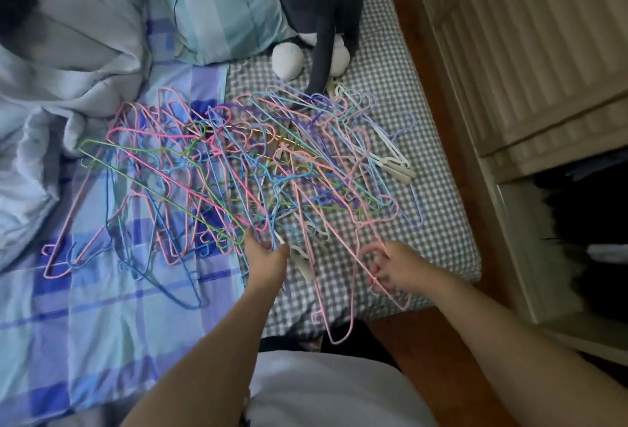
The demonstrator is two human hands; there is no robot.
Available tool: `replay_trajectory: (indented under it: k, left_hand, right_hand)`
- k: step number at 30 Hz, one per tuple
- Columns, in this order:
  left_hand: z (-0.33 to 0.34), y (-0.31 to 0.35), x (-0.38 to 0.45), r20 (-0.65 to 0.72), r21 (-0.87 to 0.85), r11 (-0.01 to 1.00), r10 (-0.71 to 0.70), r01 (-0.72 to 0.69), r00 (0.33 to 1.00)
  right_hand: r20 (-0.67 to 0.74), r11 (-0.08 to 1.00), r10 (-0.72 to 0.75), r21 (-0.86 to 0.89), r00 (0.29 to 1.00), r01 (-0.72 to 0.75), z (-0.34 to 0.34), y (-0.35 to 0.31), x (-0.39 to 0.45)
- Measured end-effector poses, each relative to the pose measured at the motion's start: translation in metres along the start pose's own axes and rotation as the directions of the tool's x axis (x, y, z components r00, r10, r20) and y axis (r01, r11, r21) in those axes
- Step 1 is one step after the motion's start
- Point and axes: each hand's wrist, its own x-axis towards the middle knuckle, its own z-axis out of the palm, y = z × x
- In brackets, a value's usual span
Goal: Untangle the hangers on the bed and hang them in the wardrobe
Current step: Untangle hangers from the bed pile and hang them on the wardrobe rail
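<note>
My left hand is at the near edge of the tangle of hangers, fingers curled into the wires there; I can't tell exactly which strand it has pinched. My right hand is partly closed, thumb and fingers gripping a pink hanger that reaches from the pile toward me, its near end hanging past the bed's edge. The two hands are near each other, the left slightly farther into the pile.

The tangle spreads wide across the bed: pink, blue, green, purple and white wire hangers crossing over one another, lying partly on the grey checked sheet and partly on a blue plaid cover to the left. A rumpled pale duvet is bunched at the far left, a teal pillow sits at the far side, and a grey and white soft toy touches the pile's far edge. To the right, past a strip of wooden floor, stands the wardrobe, open at its near end.
</note>
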Motion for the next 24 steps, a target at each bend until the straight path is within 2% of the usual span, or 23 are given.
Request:
replay_trajectory:
  k: [2,4,8,10,13,15,17,20,22,24]
  left_hand:
    - [0.002,-0.007,0.008,-0.005,0.016,1.0,-0.023,0.023,1.0]
    - [0.003,-0.003,0.008,-0.002,-0.028,0.999,-0.046,0.046,0.999]
    - [-0.005,0.013,0.005,-0.054,-0.193,0.981,-0.031,0.02,0.998]
    - [-0.018,0.023,0.001,-0.099,-0.228,0.973,0.008,-0.03,0.995]
    - [-0.043,0.029,0.001,-0.104,-0.162,0.986,0.022,-0.039,0.994]
    - [-0.064,0.032,0.005,-0.16,-0.089,0.994,0.041,-0.056,0.986]
    - [-0.083,0.037,0.012,-0.192,0.026,0.997,0.078,-0.074,0.978]
    - [-0.104,0.044,0.018,-0.161,0.261,0.96,0.144,-0.099,0.976]
    - [-0.115,0.045,0.02,-0.135,0.491,0.868,0.163,-0.077,0.977]
    - [-0.126,0.047,0.02,-0.108,0.65,0.756,0.182,-0.069,0.977]
  right_hand:
    - [0.026,0.987,-0.128,-0.097,0.991,0.13,0.025,0.013,-0.008]
    - [0.037,0.971,-0.202,-0.123,0.979,0.205,0.045,0.017,-0.021]
    - [0.07,0.982,-0.183,-0.026,0.981,0.185,0.072,0.014,-0.032]
    - [0.014,0.978,-0.191,0.085,0.982,0.189,0.079,0.009,-0.034]
    - [-0.064,0.948,-0.278,0.143,0.959,0.284,0.081,0.004,-0.042]
    - [-0.102,0.928,-0.332,0.141,0.938,0.344,0.079,0.003,-0.048]
    - [-0.157,0.927,-0.37,0.007,0.916,0.376,0.073,0.003,-0.053]
    - [-0.168,0.88,-0.415,-0.324,0.894,0.347,0.059,-0.004,-0.056]
    - [-0.14,0.796,-0.437,-0.521,0.888,0.309,0.045,-0.015,-0.059]
    - [-0.114,0.707,-0.506,-0.622,0.855,0.336,0.032,-0.029,-0.063]
